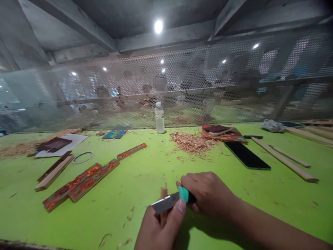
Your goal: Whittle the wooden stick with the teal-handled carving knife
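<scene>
My right hand is closed round the dark handle of a knife with a teal collar. Its short, wide blade points left and lies across a slim wooden stick. My left hand grips that stick from below, near the front of the green table. The left thumb presses by the teal collar, at the base of the blade. The stick's upper end shows above the blade; its lower part is hidden in my left hand.
Patterned wood strips and a plain wood block lie left. A shavings pile, water bottle and mesh screen are beyond my hands. Right are a phone and long wooden sticks.
</scene>
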Available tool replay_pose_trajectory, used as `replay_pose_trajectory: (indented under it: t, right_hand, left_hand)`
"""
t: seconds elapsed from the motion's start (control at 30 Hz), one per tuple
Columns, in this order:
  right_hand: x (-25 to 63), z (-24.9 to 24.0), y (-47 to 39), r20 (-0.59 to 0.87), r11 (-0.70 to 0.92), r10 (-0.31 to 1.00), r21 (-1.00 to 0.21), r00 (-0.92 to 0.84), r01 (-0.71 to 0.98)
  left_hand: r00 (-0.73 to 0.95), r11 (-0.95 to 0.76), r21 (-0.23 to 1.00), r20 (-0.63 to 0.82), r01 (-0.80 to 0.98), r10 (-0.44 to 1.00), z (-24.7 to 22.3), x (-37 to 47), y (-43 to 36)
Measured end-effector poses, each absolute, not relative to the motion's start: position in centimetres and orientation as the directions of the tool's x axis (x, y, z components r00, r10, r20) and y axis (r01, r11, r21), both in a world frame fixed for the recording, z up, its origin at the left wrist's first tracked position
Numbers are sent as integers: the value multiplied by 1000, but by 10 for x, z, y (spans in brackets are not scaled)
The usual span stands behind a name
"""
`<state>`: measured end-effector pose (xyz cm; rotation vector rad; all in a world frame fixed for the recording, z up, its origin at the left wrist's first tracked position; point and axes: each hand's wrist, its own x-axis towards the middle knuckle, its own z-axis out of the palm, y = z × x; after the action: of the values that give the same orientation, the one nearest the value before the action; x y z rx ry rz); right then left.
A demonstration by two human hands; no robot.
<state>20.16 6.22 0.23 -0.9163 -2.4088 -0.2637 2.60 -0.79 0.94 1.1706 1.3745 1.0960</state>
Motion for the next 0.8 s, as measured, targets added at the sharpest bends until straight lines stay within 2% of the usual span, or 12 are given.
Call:
replay_pose_trajectory:
  t: [0.13,0.33,0.4,0.43,0.57,0.7,0.8]
  right_hand:
    - [198,1,62,583,731,558,-7,-591,683]
    - [194,-2,62,518,680,667,-130,-535,722]
    - [200,1,71,439,589,772,-224,-459,777]
    - [205,4,77,386,468,857,-302,-342,831]
    - [228,15,98,387,314,906,-338,-173,887]
    - [227,18,95,341,345,914,-373,-219,861]
    - [216,16,85,302,420,900,-404,-315,813]
  left_hand:
    - [-50,162,984,-159,78,986,12,27,-7]
    - [27,240,970,-241,26,970,13,27,-8]
    - [67,237,971,-238,26,969,11,25,-9]
    - [85,231,972,-233,31,969,10,24,-8]
    - [143,284,958,-275,-43,951,3,22,-5]
    - [110,377,884,-361,-275,926,4,27,-6]
    - [126,405,839,-386,-363,914,7,30,-10]
